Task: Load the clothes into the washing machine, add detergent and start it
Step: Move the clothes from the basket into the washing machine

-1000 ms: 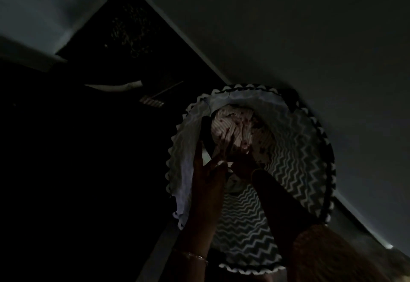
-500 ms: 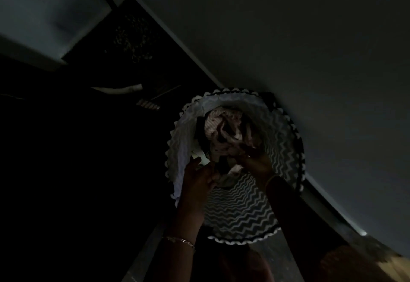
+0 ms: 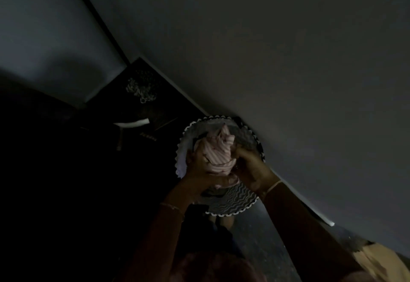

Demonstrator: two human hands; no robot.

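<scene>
A bundle of pink-and-white striped clothes [image 3: 218, 153] is held above a round laundry basket [image 3: 235, 204] with a black-and-white zigzag pattern, standing on the dark floor by a wall. My left hand [image 3: 197, 168] grips the bundle's left side and my right hand [image 3: 248, 166] grips its right side. The bundle is lifted out of the basket's opening. The room is very dark and no washing machine can be made out.
A grey wall [image 3: 288, 59] runs diagonally along the right. A dark mat with a pale tangle [image 3: 142, 88] lies in the corner beyond the basket. A white curved object [image 3: 132, 124] lies to the basket's left. An orange cloth [image 3: 381, 261] shows at the bottom right.
Both hands gathered the clothes inside the basket and have raised them as one bundle above it. The camera pulled back, so the basket looks smaller.
</scene>
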